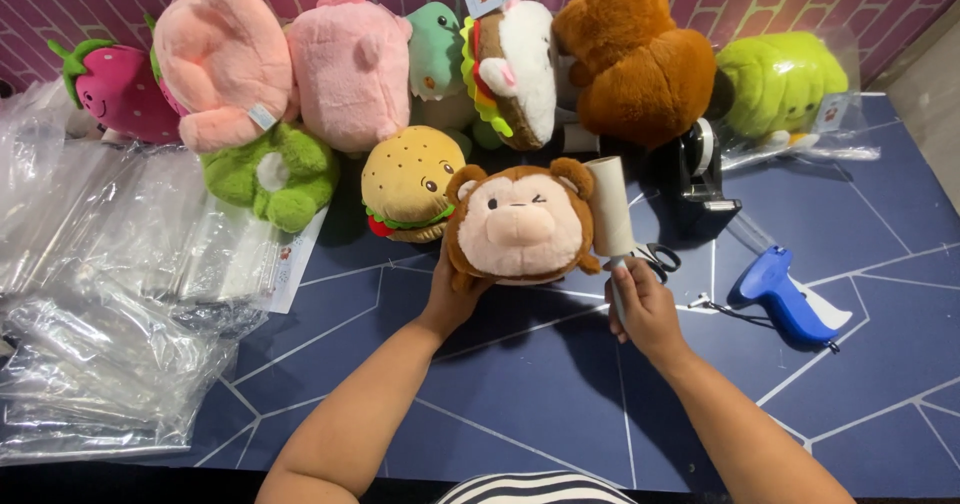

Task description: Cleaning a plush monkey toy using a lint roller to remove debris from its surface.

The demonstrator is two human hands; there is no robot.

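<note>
On the dark blue counter point(520, 384), the left hand point(452, 299) grips a brown monkey plush point(520, 226) from below, holding it face-up in the middle. The right hand point(643, 304) is clenched round the handle of a lint roller point(610, 206), whose roll touches the monkey's side. Just right lie scissors point(657, 259), a tape dispenser point(695, 169) and a blue tagging gun point(785, 299). Clear bags point(100, 294) pile up on the left.
</note>
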